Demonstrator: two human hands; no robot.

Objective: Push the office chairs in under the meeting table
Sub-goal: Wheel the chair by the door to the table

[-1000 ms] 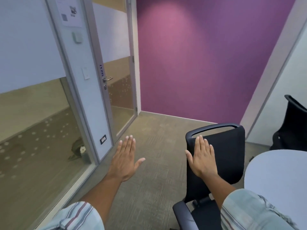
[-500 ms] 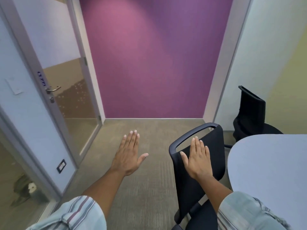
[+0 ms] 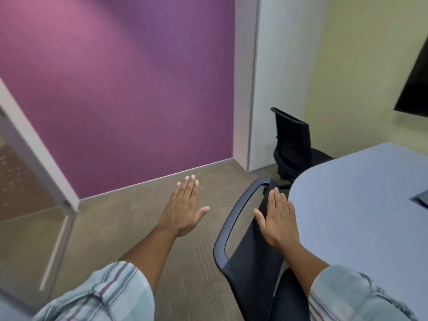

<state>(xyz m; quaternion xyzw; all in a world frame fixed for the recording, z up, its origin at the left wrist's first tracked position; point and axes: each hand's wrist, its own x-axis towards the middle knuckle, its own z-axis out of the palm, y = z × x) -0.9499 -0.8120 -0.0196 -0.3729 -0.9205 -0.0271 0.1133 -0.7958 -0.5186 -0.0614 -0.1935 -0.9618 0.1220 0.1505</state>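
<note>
A black office chair [image 3: 251,253] stands right in front of me, its mesh backrest turned side-on next to the rounded end of the pale blue-grey meeting table [image 3: 361,218]. My right hand [image 3: 279,221] is flat and open over the backrest, fingers together, holding nothing. My left hand [image 3: 184,210] hovers open above the carpet, left of the chair and apart from it. A second black office chair [image 3: 295,144] stands farther back by the white pillar, pulled away from the table's far end.
A purple wall [image 3: 120,89] closes the back of the room. A glass partition with a metal frame [image 3: 58,202] runs along the left. A dark screen [image 3: 414,84] hangs on the yellow wall. A dark hatch [image 3: 422,199] sits in the tabletop. Carpet lies between chair and partition.
The view has swung to the right: door and glass have slid off to the left, table and far chair show more. Both hands stay flat and open, the right one over the backrest.
</note>
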